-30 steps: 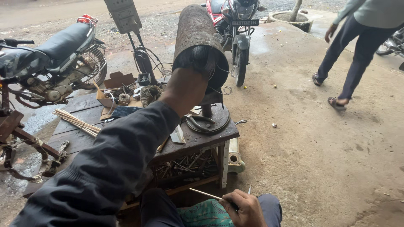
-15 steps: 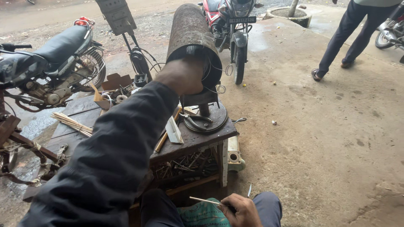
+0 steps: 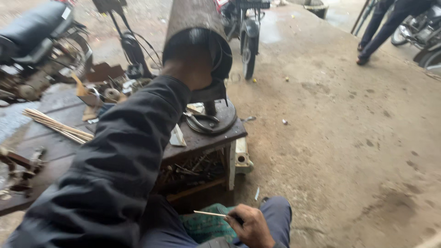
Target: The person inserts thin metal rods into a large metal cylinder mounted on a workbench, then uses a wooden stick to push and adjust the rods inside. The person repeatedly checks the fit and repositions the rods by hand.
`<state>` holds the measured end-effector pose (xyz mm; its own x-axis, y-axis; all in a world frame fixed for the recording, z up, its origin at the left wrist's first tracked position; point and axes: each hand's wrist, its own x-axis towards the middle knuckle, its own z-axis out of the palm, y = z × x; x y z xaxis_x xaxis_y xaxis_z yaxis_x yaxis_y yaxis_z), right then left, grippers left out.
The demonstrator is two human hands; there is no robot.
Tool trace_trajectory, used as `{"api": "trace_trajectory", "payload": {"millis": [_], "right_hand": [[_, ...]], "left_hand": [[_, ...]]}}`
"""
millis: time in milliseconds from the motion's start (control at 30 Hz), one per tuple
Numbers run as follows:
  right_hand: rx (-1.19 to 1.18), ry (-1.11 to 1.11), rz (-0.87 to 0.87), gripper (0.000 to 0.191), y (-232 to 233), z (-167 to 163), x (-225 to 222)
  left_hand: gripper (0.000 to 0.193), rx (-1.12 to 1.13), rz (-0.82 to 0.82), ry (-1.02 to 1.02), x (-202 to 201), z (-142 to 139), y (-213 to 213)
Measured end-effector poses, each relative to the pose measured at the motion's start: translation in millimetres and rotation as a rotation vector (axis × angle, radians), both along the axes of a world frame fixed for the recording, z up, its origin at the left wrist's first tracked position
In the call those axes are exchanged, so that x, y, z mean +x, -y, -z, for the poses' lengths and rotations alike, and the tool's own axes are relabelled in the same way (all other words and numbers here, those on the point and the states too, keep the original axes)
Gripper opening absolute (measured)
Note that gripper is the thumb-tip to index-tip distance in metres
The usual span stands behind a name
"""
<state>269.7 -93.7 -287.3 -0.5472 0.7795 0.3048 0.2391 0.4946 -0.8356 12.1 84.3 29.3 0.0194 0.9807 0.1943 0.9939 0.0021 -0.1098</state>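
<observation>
At twelve o'clock from me, above the small dark wooden work stand [image 3: 206,140], my left hand [image 3: 190,73] reaches into the open mouth of a rusty brown sheet-metal cylinder [image 3: 193,23]. The hand sits against the dark rim of the cylinder; the fingers go inside the opening, so I cannot tell how far they are curled or spread. My dark jacket sleeve [image 3: 115,170] runs from the wrist down to seven o'clock.

Down at six o'clock, my right hand [image 3: 250,225] rests over my knee, with thumb and forefinger pressed together on the end of a thin pale rod [image 3: 210,213] that points towards nine o'clock; the other fingers are curled in.

Below the cylinder, at its base, a round dark metal disc [image 3: 220,120] lies on the top of the stand, with a dark curved tool on it. Under the top, the stand's shelf is crowded with scrap metal bits.

At ten o'clock, a bundle of thin pale sticks [image 3: 57,126] lies on wet planks, and beyond it stands a black motorcycle [image 3: 39,41]. At one o'clock, another motorcycle's front wheel [image 3: 248,48] stands just beside the cylinder. At two o'clock, well apart from me, another person's legs in dark trousers [image 3: 381,30] cross the dirty concrete floor [image 3: 344,138].
</observation>
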Motion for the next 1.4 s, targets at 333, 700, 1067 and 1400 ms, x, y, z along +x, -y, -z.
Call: {"api": "trace_trajectory", "payload": {"millis": [333,700,1067,1400], "right_hand": [[0.104,-0.064,-0.082,0.013,1.0,-38.1,-1.1],[0.087,0.029,0.180,0.013,-35.0,-28.5,44.9],[0.181,0.118,-0.021,0.020,-49.1,-132.8,25.7],[-0.084,-0.070,0.012,0.024,-49.5,-160.6,-4.0]], "left_hand": [[0.030,0.012,0.004,0.046,-6.6,-3.1,-4.3],[0.055,0.457,0.263,0.501,33.3,75.4,115.9],[0.031,-0.105,0.653,1.199,59.8,140.3,189.7],[0.065,-0.273,0.476,1.656,38.4,152.7,204.4]]}}
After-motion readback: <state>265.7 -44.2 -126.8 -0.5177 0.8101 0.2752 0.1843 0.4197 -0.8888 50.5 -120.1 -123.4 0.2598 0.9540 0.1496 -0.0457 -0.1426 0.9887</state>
